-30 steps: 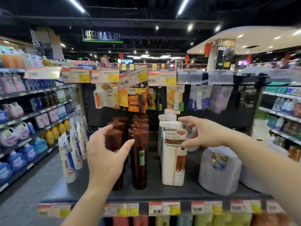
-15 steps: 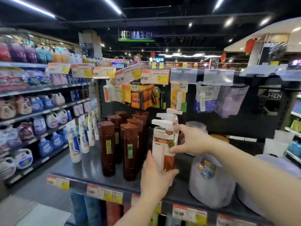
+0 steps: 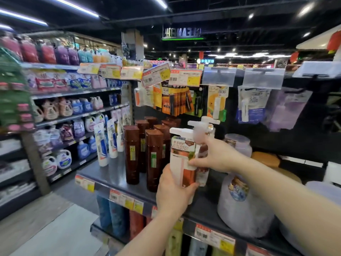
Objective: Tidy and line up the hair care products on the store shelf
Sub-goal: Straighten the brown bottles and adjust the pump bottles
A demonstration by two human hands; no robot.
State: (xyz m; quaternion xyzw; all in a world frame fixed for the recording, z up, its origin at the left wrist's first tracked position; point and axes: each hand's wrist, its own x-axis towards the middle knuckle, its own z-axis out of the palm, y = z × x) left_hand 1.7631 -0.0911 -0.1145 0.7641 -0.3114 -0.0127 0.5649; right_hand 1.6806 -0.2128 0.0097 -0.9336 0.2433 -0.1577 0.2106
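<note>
**Both hands on the front pump bottle**

The left hand [image 3: 174, 191] has its fingers curled round the lower body of the white pump bottle [image 3: 181, 156], thumb on the near side, gripping it from below. The right hand [image 3: 215, 157] comes in from the right and pinches the same bottle at mid-height, thumb against its front label, the other fingers reaching behind it; whether they also touch the second pump bottle [image 3: 203, 137] just behind is hard to tell through the blur. The held bottle stands upright near the front edge of the dark shelf [image 3: 112, 174]. Just to its left stand two rows of tall brown bottles [image 3: 154, 159], and beyond them white tubes [image 3: 101, 145]. To the right sits a large pale tub [image 3: 241, 209]. Price tags [image 3: 125, 199] line the shelf edge
</note>
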